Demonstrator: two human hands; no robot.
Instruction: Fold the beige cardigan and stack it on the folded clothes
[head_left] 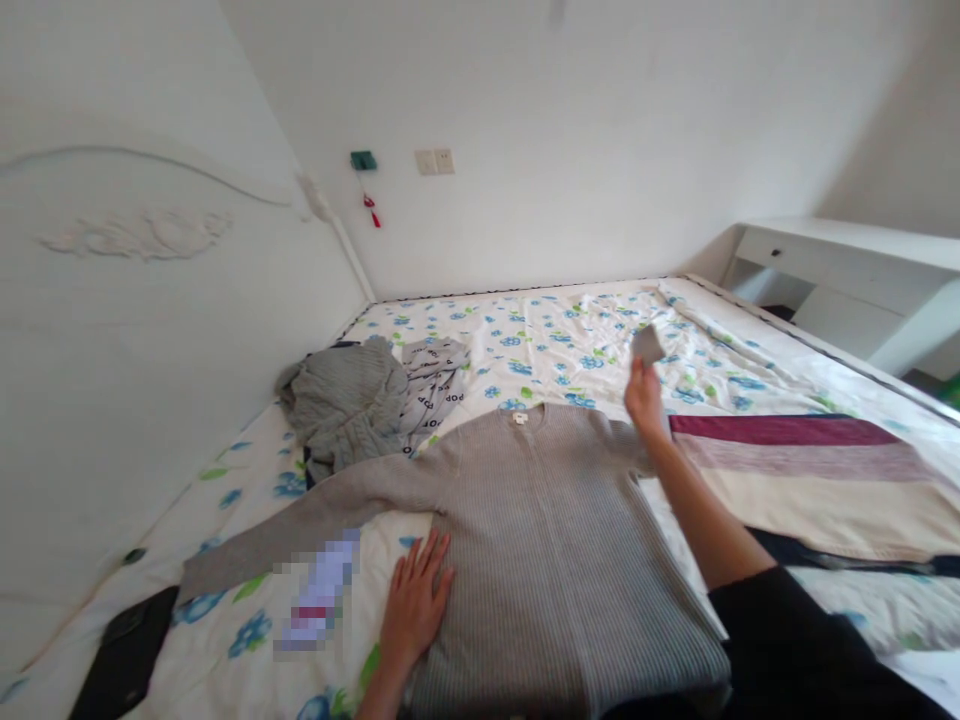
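A grey-brown ribbed cardigan [525, 520] lies spread on the bed, its neckline away from me and one sleeve stretched out to the left. My left hand [418, 590] rests flat by the cardigan's left side edge, fingers extended, fingertips touching the knit. My right hand [643, 395] is raised beyond the right shoulder, fingers closed around a piece of grey fabric that looks like the end of the other sleeve [648, 343]. My forearm hides most of that sleeve.
Crumpled grey clothes [349, 395] lie at the back left. To the right is a folded striped garment [802, 470]. A black phone-like object [127, 655] and a blurred lilac item [322, 590] lie at left. A white desk [847, 280] stands beyond the bed's right edge.
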